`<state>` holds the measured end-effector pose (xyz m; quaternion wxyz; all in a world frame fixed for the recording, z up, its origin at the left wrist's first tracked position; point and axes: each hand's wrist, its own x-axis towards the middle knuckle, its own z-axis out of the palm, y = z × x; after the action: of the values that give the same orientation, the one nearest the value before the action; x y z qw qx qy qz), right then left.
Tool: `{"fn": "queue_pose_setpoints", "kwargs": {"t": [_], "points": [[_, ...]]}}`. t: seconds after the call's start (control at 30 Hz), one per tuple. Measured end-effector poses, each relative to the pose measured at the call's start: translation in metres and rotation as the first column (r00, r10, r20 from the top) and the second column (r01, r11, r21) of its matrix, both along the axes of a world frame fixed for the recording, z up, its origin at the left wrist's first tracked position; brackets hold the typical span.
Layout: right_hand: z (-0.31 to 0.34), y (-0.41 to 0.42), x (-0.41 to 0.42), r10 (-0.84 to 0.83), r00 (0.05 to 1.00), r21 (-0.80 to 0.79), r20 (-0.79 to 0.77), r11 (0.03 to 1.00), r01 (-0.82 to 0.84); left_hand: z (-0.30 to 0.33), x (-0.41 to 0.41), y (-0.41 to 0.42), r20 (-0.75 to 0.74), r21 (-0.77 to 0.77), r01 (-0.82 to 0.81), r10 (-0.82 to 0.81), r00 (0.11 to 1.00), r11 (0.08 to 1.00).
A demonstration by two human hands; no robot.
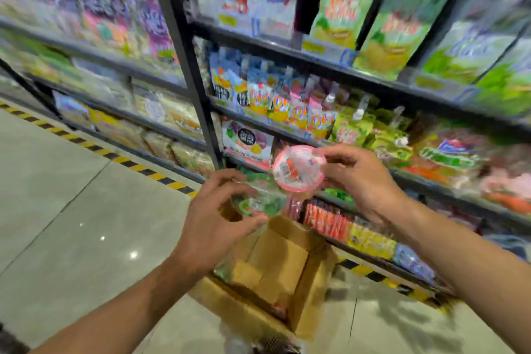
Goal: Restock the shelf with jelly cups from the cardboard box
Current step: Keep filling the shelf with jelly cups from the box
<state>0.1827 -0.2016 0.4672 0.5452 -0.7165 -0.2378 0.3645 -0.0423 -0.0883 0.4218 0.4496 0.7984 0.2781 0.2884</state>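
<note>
My right hand (360, 181) pinches a pink jelly cup (297, 168) by its rim, its round clear face tilted toward me. My left hand (218, 218) grips a green jelly cup (257, 205) just below and left of the pink one. Both cups hang above the open cardboard box (275, 270), which stands on the floor in front of the shelf (431, 184). A few more cups show inside the box, at its left and bottom edges. The whole view is blurred by motion.
Dark metal shelves hold bags and pouches of sweets; a black upright post (184, 60) divides two bays. Yellow-black hazard tape (94, 149) runs along the shelf base. Grey tiled floor (71, 224) spreads to the left.
</note>
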Motion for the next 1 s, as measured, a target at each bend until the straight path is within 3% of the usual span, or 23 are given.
{"fn": "queue_pose_setpoints", "kwargs": {"t": [0.13,0.37,0.6,1.0], "points": [[0.095,-0.010,-0.003,-0.069,0.995,0.036,0.078,0.997,0.066,0.090,0.004,0.000,0.114,0.036,0.026,-0.030,0.993,0.999],[0.216,-0.041,-0.001,-0.157,0.987,0.205,0.040,0.968,0.146,0.203,0.020,-0.001,0.202,0.118,0.091,-0.114,0.973,0.989],[0.286,-0.086,0.015,-0.325,0.945,0.315,0.034,0.901,0.298,0.277,0.066,-0.024,0.310,0.201,0.175,-0.232,0.922,0.964],[0.349,-0.150,0.097,-0.493,0.869,0.414,-0.050,0.781,0.467,0.345,0.188,-0.070,0.407,0.261,0.118,-0.220,0.887,0.958]]}}
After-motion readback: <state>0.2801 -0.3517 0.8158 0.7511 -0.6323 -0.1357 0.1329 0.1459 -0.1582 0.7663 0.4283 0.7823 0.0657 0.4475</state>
